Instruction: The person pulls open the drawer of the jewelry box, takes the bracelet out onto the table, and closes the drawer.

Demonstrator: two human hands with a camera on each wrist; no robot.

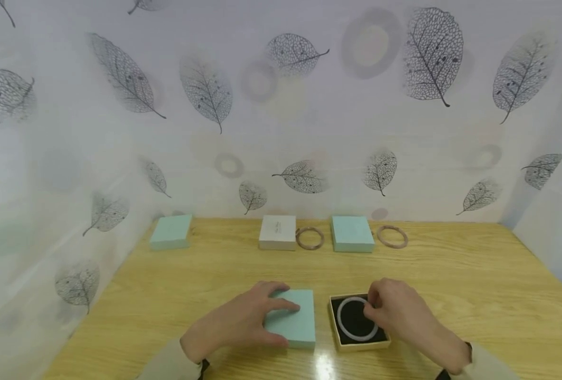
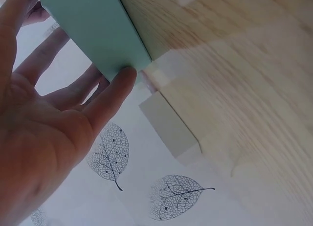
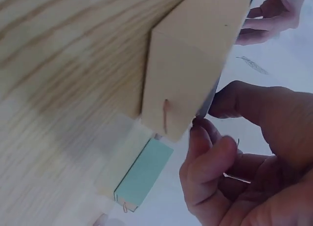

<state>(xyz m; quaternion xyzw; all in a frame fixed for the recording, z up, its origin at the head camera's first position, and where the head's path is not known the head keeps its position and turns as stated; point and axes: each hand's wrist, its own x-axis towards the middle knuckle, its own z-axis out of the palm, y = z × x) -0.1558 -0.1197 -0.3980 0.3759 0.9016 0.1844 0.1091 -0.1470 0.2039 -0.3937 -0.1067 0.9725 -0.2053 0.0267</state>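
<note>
My left hand (image 1: 243, 319) lies across a mint-green box lid (image 1: 297, 327), its thumb at the near side and its fingers over the top and far edge. In the left wrist view, fingertips hold the sides of that lid (image 2: 98, 30). To the right of it stands an open box base (image 1: 364, 347) with cream walls and a black cushion (image 1: 354, 316). A pale grey bangle (image 1: 340, 319) lies on the cushion. My right hand (image 1: 402, 311) pinches the right side of the bangle between thumb and curled fingers, right at the box rim. Those fingers hide part of the ring.
Along the back of the wooden table (image 1: 214, 269) stand a mint box (image 1: 171, 232), a white box (image 1: 278, 232) with a bangle (image 1: 310, 247) beside it, and another mint box (image 1: 352, 232) with a second bangle (image 1: 392, 245) to its right. A leaf-patterned covering (image 1: 309, 132) rises behind.
</note>
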